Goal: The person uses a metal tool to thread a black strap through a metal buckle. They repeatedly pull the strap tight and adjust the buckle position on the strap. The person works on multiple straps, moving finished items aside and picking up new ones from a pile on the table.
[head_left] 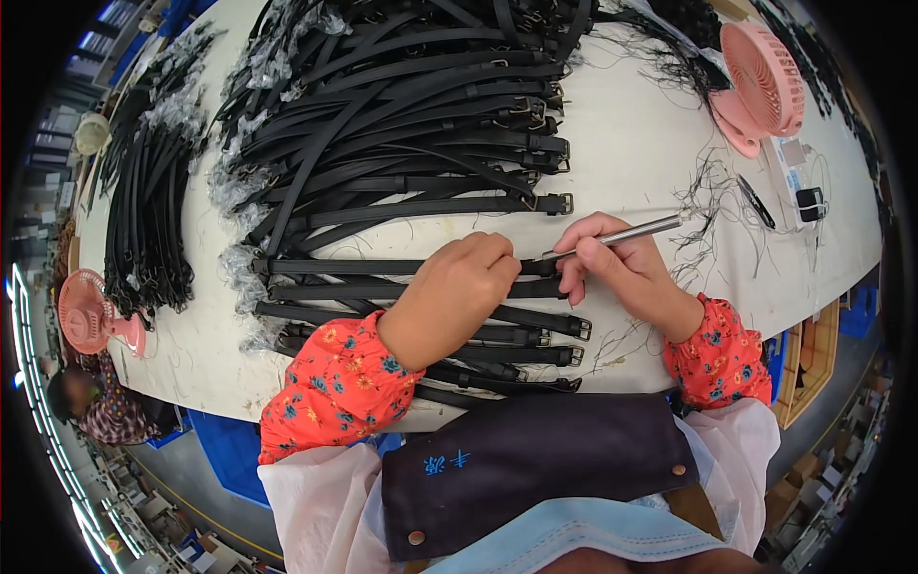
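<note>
My left hand [457, 295] is closed on a black belt [354, 267] near its right end. In my right hand [620, 271] is a slim silver pen-shaped tool [636, 232], slanting up to the right. Its lower tip meets the belt's end beside my left fingers; the exact contact is too small to make out. Several more black belts [535, 336] with metal buckles lie under and in front of my left hand. A large heap of similar belts [402, 124] covers the table beyond, their left ends wrapped in clear plastic [241, 277].
On the white table [641, 163] lie loose black threads [703, 210] and a black pen-like item [755, 201]. A pink fan [760, 81] stands far right, another pink fan [86, 311] at left, near a second belt pile [148, 215]. A person [105, 407] sits beyond the left edge.
</note>
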{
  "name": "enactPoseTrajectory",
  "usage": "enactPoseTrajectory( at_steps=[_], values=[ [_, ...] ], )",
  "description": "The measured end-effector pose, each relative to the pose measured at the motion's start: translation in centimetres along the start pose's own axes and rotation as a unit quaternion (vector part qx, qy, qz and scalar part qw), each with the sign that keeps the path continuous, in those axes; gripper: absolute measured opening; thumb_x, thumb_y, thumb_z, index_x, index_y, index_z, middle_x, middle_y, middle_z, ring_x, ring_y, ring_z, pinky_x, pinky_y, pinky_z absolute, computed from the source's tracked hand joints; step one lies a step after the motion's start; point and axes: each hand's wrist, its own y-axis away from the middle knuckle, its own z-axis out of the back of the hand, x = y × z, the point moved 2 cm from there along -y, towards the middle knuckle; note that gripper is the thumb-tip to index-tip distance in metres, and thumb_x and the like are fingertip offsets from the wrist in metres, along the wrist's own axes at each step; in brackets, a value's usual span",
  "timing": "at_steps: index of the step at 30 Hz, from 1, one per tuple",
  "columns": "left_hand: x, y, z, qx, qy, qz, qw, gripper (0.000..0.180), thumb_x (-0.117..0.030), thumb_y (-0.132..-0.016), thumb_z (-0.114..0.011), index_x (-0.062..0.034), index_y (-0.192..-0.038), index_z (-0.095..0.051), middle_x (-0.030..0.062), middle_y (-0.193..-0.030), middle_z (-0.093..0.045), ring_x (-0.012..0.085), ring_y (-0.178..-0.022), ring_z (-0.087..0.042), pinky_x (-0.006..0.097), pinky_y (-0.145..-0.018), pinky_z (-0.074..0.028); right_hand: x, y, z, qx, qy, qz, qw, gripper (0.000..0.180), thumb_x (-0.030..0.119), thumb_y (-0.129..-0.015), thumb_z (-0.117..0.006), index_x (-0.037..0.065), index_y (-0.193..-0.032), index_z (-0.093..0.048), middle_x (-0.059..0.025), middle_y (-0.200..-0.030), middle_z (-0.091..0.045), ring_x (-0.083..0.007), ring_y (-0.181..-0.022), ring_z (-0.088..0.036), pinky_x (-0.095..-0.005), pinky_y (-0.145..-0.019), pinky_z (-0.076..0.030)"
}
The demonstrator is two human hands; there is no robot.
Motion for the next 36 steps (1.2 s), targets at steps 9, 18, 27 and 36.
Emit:
enactPoseTrajectory(
  at_steps=[9, 18, 27, 36],
  values=[
    [0.1, -0.5, -0.2, -0.035, 0.09, 0.046, 0.994, 0.013, 0.003, -0.085, -0.068, -0.0002, -0.096, -0.061, 0.0129, -0.098, -0.063, 0.0339, -0.092, -0.06, 0.041, -0.079, -0.052, -0.1, -0.1, 0.0, 0.012, 0.024, 0.003, 1.0, 0.032, 0.03, -0.11, -0.05, 0.001, -0.115, -0.062, -0.0057, -0.08, -0.068, -0.0102, -0.067, -0.066, -0.0229, -0.061, -0.05],
    [0.4, -0.7, -0.6, -0.043, 0.108, 0.055, 0.992, 0.014, 0.002, -0.088, -0.068, -0.001, -0.098, -0.058, 0.0135, -0.096, -0.062, 0.0351, -0.09, -0.06, 0.043, -0.077, -0.05, 0.2, -0.2, -0.3, 0.006, 0.028, -0.028, 0.999, 0.032, 0.031, -0.11, -0.052, 0.001, -0.114, -0.063, -0.005, -0.08, -0.068, -0.0099, -0.067, -0.066, -0.0224, -0.062, -0.05],
    [0.4, -0.7, -0.6, -0.045, 0.108, 0.055, 0.992, 0.014, 0.002, -0.088, -0.069, -0.0014, -0.097, -0.059, 0.0134, -0.095, -0.062, 0.0349, -0.089, -0.06, 0.043, -0.077, -0.05, -0.1, -0.3, -0.3, 0.016, 0.041, -0.043, 0.998, 0.032, 0.031, -0.109, -0.053, 0.002, -0.115, -0.064, -0.004, -0.08, -0.067, -0.0083, -0.067, -0.064, -0.0218, -0.062, -0.05],
    [0.6, -0.6, -0.7, -0.05, 0.116, 0.056, 0.99, 0.014, 0.001, -0.088, -0.069, -0.0014, -0.097, -0.059, 0.0135, -0.094, -0.062, 0.0348, -0.088, -0.059, 0.043, -0.077, -0.049, 0.2, -0.4, -0.5, 0.018, 0.059, -0.048, 0.997, 0.033, 0.032, -0.109, -0.052, 0.001, -0.114, -0.064, -0.0042, -0.08, -0.067, -0.0077, -0.066, -0.063, -0.0217, -0.061, -0.05]
  ],
)
